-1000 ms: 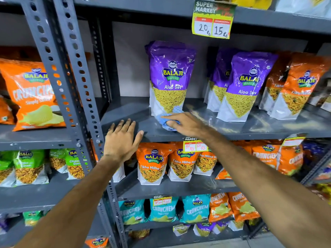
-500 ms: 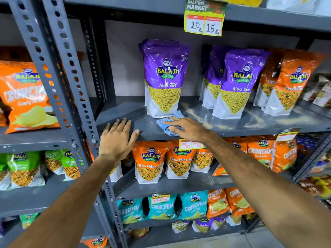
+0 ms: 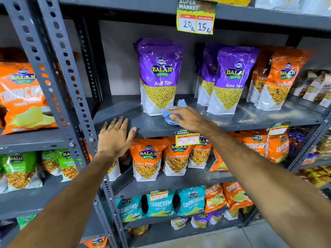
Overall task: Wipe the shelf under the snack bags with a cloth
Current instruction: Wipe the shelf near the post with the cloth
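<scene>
Up on the grey shelf (image 3: 250, 120), three purple snack bags (image 3: 160, 76) stand; right hand (image 3: 189, 119) pinches one blue cloth (image 3: 169, 115) touching the leftmost bag, left hand (image 3: 114, 138) spread flat on the edge.

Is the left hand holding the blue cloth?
No, the left hand rests flat on the shelf edge; the right hand holds the blue cloth.
</scene>
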Demonstrator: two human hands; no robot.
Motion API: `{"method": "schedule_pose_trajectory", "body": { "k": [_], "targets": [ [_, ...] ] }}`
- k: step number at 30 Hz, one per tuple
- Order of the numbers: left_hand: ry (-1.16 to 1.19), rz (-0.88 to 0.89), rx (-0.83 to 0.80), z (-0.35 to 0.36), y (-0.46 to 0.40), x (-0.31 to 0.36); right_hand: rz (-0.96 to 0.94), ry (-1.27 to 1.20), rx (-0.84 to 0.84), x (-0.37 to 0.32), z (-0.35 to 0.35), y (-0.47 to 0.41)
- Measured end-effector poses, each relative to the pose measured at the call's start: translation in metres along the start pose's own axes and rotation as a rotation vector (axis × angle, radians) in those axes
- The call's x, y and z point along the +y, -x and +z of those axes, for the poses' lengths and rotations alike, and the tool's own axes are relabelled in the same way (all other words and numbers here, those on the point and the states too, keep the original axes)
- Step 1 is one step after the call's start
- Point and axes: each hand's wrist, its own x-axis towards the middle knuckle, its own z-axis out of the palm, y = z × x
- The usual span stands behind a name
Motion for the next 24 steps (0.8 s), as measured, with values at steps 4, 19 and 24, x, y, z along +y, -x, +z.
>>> {"method": "schedule_pose_trajectory", "body": {
  "k": [4,19,24],
  "targets": [
    [-0.005,0.009,-0.01,0.001,-0.001,-0.002,-0.035,-0.032,-0.127,-0.012,0.019,-0.002],
    [-0.003,0.001,-0.028,-0.001,0.0,0.0,0.222,0.037,-0.041,0.082,-0.005,0.051],
    [-0.006,-0.008,-0.002,0.001,-0.001,0.001,0.148,-0.027,0.038,0.053,-0.006,0.032]
  ]
}}
